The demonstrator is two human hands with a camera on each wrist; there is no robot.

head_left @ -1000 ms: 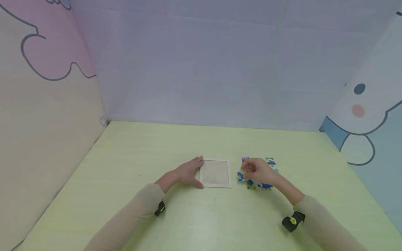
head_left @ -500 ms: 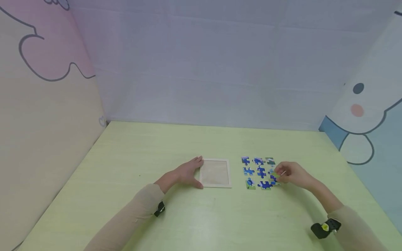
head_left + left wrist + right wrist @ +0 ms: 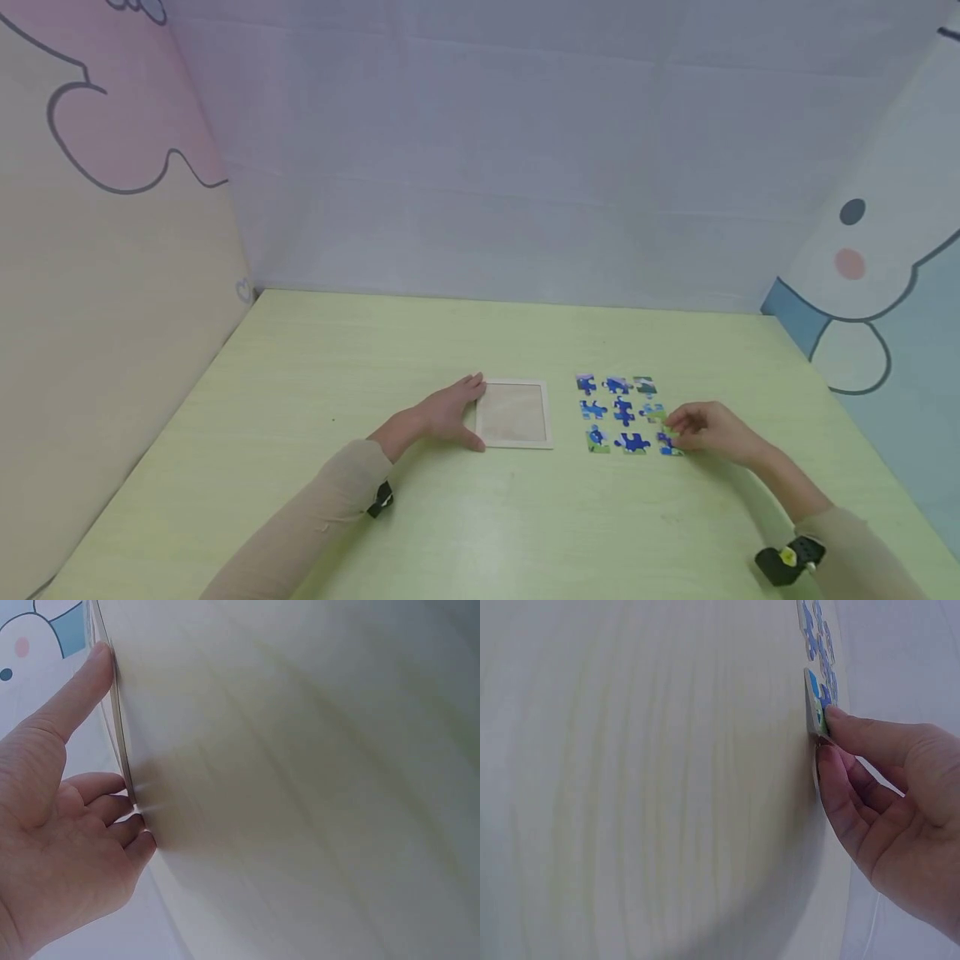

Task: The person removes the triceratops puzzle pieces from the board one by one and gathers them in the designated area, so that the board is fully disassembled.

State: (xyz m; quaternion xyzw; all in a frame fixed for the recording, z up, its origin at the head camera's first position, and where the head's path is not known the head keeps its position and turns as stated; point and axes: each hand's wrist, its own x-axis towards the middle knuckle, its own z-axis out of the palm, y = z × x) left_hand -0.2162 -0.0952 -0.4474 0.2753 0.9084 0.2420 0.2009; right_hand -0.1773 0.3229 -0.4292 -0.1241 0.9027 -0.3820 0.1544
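My left hand (image 3: pixel 447 411) rests on the table at the left side of a square, pale wooden frame (image 3: pixel 549 417), thumb and fingers spread along its edge. In the left wrist view the fingertips touch the edge of the frame. My right hand (image 3: pixel 712 431) pinches a blue and green jigsaw piece (image 3: pixel 669 444) between thumb and fingers at the near right corner of the group. The right wrist view shows this jigsaw piece (image 3: pixel 814 701) tilted, one edge raised by the thumb. Beside it lie several other jigsaw pieces (image 3: pixel 622 410), set out in rows.
The pale yellow-green table (image 3: pixel 480 517) runs back to a plain greyish wall (image 3: pixel 480 167). Side walls with cartoon drawings (image 3: pixel 862 250) stand left and right. A dark wrist camera (image 3: pixel 790 560) sits on the right sleeve.
My right hand has moved right from the left side of the pieces to the near right corner, carrying the jigsaw piece and lowering it there. The left hand and frame stay put.
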